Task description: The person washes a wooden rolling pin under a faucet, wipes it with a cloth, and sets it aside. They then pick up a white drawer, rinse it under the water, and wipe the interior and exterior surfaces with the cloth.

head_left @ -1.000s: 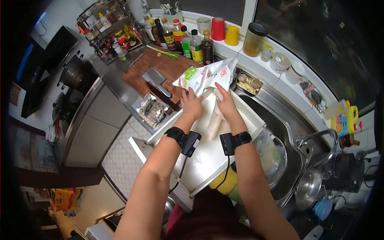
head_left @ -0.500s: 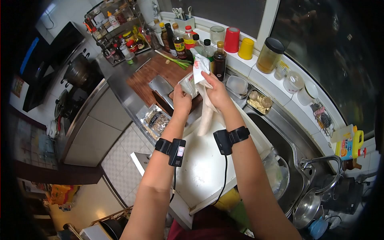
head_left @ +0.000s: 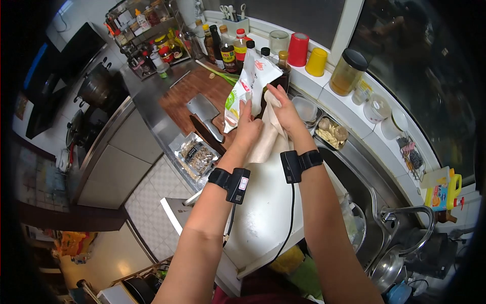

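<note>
My left hand is closed on the lower edge of a white printed plastic bag, which stands up and spreads wide above my fingers. My right hand grips a pale beige cloth-like piece that hangs down between my wrists. Below both hands lies a pulled-out white drawer, its bottom bare where it shows. To the left of the bag, a cleaver rests on the brown cutting board. A clear packet of dried food sits at the counter edge beside my left forearm.
Scallions lie at the back of the board, before several sauce bottles. Red and yellow cups stand on the sill. On the right are a steel tray of peeled pieces and the sink with its faucet.
The white printed bag has opened out and shows more of its surface. My left hand has moved right, closer to my right hand, and the beige piece hangs wider between them.
</note>
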Action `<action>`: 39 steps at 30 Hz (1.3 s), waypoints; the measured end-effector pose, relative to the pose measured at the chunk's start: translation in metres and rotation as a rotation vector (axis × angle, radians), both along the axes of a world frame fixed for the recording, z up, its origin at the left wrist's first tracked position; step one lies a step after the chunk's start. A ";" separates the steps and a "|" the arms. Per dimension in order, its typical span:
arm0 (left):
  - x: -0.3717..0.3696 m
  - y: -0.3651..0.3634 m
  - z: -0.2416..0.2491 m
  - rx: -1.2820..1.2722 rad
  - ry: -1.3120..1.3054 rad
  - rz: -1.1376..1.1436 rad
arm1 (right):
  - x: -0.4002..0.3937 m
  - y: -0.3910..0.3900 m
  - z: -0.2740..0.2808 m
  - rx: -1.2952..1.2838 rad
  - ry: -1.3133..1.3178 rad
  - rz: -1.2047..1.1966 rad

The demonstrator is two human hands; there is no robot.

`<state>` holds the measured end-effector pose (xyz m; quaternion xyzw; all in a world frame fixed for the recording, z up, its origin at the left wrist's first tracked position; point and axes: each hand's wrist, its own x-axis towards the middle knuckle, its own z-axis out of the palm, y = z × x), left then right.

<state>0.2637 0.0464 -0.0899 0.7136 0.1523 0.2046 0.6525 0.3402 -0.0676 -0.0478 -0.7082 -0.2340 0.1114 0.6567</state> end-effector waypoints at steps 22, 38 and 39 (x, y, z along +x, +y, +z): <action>-0.264 0.043 0.075 0.094 0.112 0.173 | -0.276 -0.212 0.029 0.420 0.538 -0.334; -0.373 0.020 0.039 -0.628 0.358 0.130 | -0.357 -0.167 -0.094 -0.263 0.505 -0.889; -0.372 0.019 0.042 -0.702 0.409 0.061 | -0.356 -0.165 -0.104 -0.272 0.515 -0.889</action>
